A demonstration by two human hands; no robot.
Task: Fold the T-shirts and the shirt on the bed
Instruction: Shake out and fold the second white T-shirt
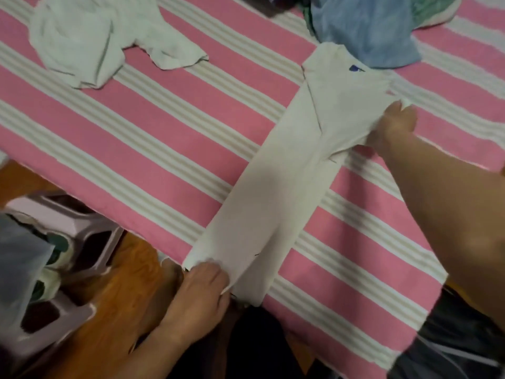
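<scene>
At the far left, on the orange-brown wooden floor [114, 305], stands a pale lilac plastic stool [90, 236] with cut-out openings, partly hidden by a translucent grey plastic bag [19, 263]. Above it, on the bed covered by a pink sheet with white and beige stripes [153, 149], lies one crumpled pale mint-white T-shirt [87, 39], unfolded, in loose heaps near the bed's far left side.

The person's left hand [202, 288] sits at the near edge of the bed, its grip closed on the hem end of a cream-white T-shirt folded into a long narrow strip [276, 198], with fingers curled over the cloth and thumb beneath. That T-shirt runs diagonally from the near edge up toward the far right, both sides turned inward so two lengthwise folds meet along its middle. Its cloth looks smooth and flat, with a small blue label showing at the neck end and a slanting crease below the collar.

The right hand [393, 127] has its grip clamped on the right side of the same strip, near the shoulder part, pinching a bunch of fabric that lifts slightly from the sheet.

Just beyond the collar, touching it, lies one rumpled light blue garment [366, 31]; behind it a green cloth [434, 9] shows at the top right edge. That makes two white T-shirts, one blue piece and one green piece in all.
</scene>
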